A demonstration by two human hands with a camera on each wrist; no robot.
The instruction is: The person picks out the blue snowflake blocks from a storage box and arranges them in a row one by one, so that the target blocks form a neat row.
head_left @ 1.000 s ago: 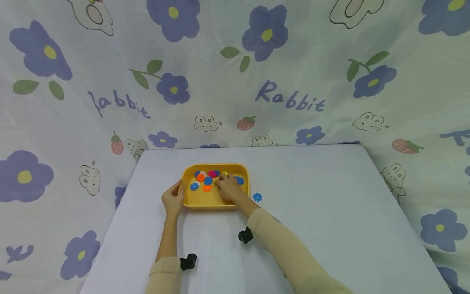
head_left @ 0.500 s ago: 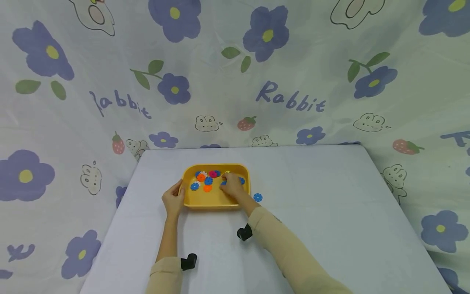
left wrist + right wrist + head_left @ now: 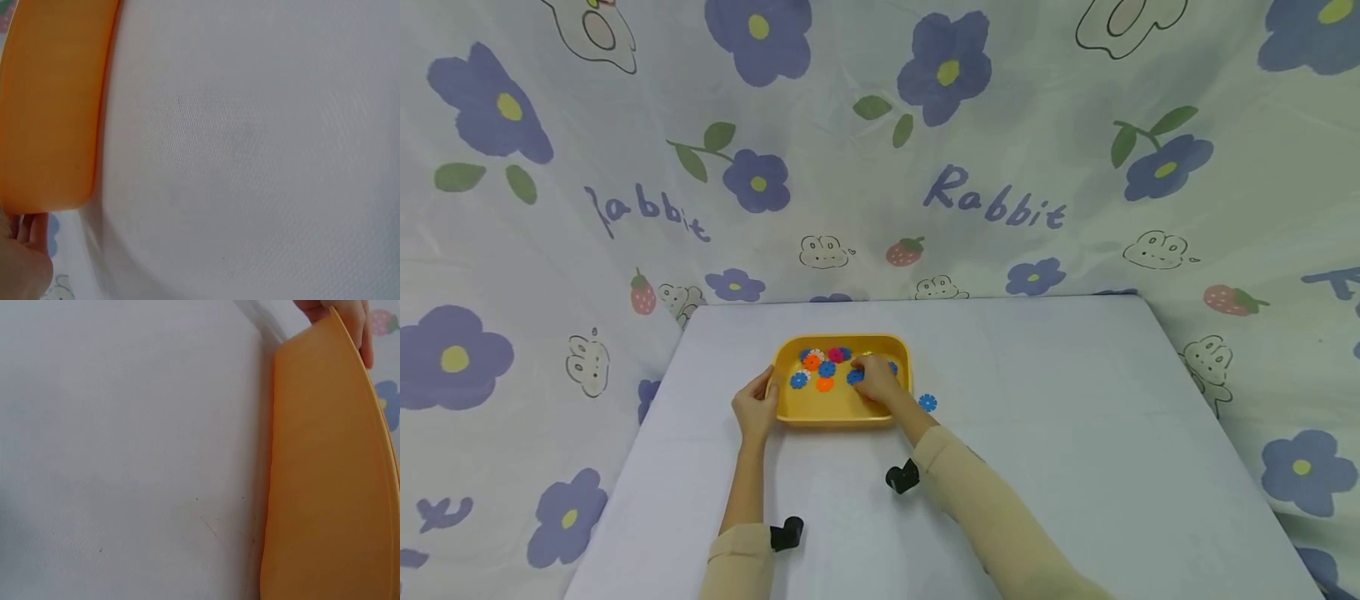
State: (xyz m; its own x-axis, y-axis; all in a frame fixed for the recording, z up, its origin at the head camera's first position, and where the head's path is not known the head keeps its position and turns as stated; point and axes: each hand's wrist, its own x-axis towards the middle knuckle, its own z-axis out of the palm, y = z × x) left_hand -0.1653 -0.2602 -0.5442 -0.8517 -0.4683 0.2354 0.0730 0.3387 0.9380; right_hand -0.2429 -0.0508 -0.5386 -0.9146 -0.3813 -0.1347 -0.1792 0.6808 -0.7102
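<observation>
Shifted slightly rightward since the earlier frame, the right hand (image 3: 880, 383) reaches into the yellow rectangular plastic tray (image 3: 808, 409), mid-frame, fingers bent by a blue flower-shaped plastic disc (image 3: 854, 377); whether they pinch it is hidden. The left hand (image 3: 756, 407) grips the tray's left rim. Handling discs seems the step, calling for a precise pinch.

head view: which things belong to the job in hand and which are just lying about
Likely in the job:
tray
discs in it
left hand on tray rim
right hand at discs

Likely just around:
blue disc outside tray, maybe a stray
patterned backdrop
</observation>
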